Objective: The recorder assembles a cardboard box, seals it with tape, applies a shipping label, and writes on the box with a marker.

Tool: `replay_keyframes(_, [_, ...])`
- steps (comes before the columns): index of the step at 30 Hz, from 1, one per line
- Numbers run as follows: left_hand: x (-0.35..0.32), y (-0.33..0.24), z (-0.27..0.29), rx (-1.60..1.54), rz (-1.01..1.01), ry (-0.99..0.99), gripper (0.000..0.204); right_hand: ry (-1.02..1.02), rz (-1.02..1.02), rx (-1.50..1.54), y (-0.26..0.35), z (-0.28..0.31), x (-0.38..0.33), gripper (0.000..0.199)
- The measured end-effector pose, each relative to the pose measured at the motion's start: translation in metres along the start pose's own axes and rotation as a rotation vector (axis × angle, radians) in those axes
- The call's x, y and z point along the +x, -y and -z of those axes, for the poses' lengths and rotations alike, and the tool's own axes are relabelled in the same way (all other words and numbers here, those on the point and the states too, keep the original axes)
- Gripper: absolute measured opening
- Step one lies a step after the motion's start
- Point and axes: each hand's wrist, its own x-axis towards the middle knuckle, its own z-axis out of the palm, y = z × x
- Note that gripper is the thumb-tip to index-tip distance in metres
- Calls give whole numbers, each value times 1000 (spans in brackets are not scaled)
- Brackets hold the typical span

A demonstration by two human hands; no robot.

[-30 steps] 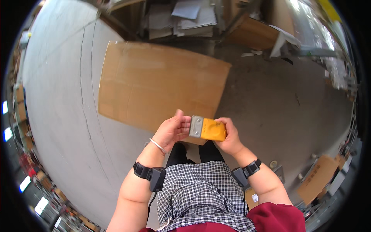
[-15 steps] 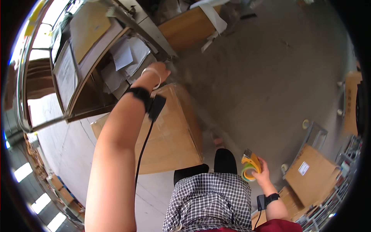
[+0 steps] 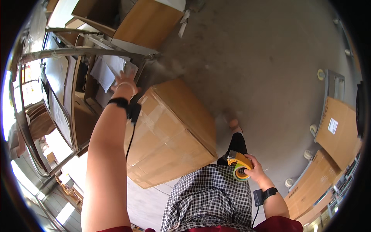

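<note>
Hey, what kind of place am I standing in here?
Probably a packing or warehouse area. A sealed cardboard box sits in front, the right hand holds a yellow tape dispenser, flat cartons lean on a cart, and the left hand reaches a metal shelf of papers.

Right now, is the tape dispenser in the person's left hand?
No, the yellow tape dispenser sits in the right hand; the left hand reaches toward papers.

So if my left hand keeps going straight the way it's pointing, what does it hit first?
Most likely the loose white papers on the metal cart. The left hand points up toward them and looks almost on them already, though depth is hard to judge.
</note>
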Motion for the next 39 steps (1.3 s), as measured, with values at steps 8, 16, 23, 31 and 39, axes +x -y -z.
replay_keyframes(8, [-133, -65, 0, -463, -227, -134, 119, -128, 142, 18, -49, 16, 21, 68])
replay_keyframes(16, [-121, -58, -34, -465, -203, -166, 134, -54, 61, 28, -136, -50, 34, 79])
replay_keyframes(23, [-142, -35, -99, -612, -151, -533, 98, 33, 75, 375, -116, -179, 46, 82])
replay_keyframes(31, [-396, 34, -343, -1778, 1419, 514, 107, -104, 408, 164, 80, -165, 148, 81])
replay_keyframes(39, [-414, -52, -318, -2571, 1087, 597, 87, -120, 438, 318, 36, -156, 160, 83])
